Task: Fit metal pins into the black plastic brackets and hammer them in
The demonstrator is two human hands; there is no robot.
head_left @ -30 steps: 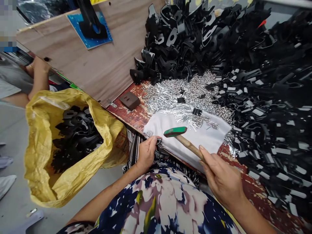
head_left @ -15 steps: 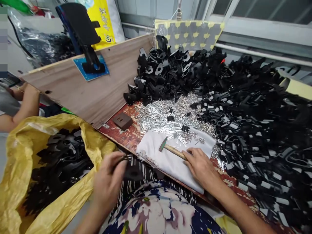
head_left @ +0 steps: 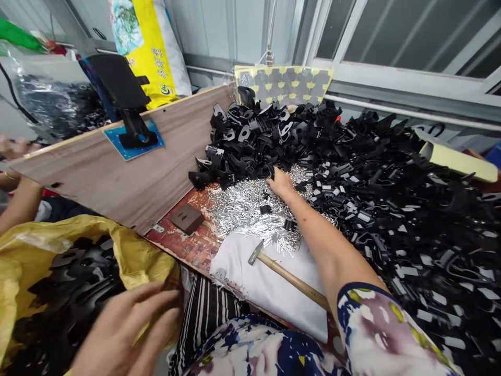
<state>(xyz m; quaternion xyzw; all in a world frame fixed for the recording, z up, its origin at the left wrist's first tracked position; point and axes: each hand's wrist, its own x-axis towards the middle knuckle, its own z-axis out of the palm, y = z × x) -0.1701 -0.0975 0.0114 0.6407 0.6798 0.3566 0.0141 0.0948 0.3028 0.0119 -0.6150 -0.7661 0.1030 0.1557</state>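
Note:
My left hand (head_left: pixel 129 329) is over the near edge of the yellow bag (head_left: pixel 156 261), slightly blurred, its fingers apart with nothing seen in them. Many black plastic clips (head_left: pixel 70 292) fill that bag. Far across the table, my right hand (head_left: pixel 281 184) has its fingers closed on a black plastic clip (head_left: pixel 271 171) at the front of a large heap of clips (head_left: pixel 250 130). Under that forearm spread loose silver pins (head_left: pixel 242 203). A hammer (head_left: pixel 289 275) with a wooden handle lies on the white cloth (head_left: pixel 238 261), apart from both hands.
A brown block with slots (head_left: pixel 186 218) sits by the wooden side board (head_left: pixel 172 141). A black phone-like holder (head_left: pixel 135 125) stands on that board. Smaller black and silver clips (head_left: pixel 391 230) cover the right side. Another person's arm (head_left: pixel 23 203) shows at far left.
My right hand has left the hammer handle and reached forward to the clip heap. My left hand has moved left and down towards the bag, its fingers now spread. The view has tilted up.

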